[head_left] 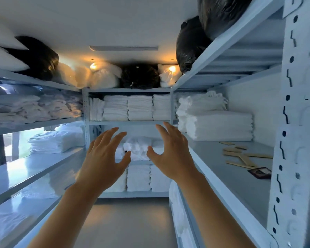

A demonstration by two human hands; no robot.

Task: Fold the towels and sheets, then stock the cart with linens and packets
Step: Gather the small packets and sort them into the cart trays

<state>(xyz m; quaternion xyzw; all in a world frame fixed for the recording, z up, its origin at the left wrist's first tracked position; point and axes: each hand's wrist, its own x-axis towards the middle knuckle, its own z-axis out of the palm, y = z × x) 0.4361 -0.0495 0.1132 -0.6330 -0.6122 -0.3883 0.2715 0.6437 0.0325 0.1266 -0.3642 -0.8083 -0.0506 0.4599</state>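
I stand in a narrow linen store with both arms stretched forward. My left hand (105,154) and my right hand (170,149) are raised side by side in mid-air, fingers spread, holding nothing. Beyond them, on the back rack, lie rumpled white linens (138,146) on the middle shelf, folded white towels (129,108) above and more folded stacks (139,178) below. A tall pile of folded white sheets (220,125) sits on the right rack. Thin tan packets (243,157) lie scattered on the same right shelf. No cart is in view.
Grey metal racks line both sides and the back; the perforated post (293,140) of the right rack is close by. Black and clear bags (191,45) fill the top shelves. Folded linens (55,142) sit on the left rack. A dark card (259,173) lies by the packets.
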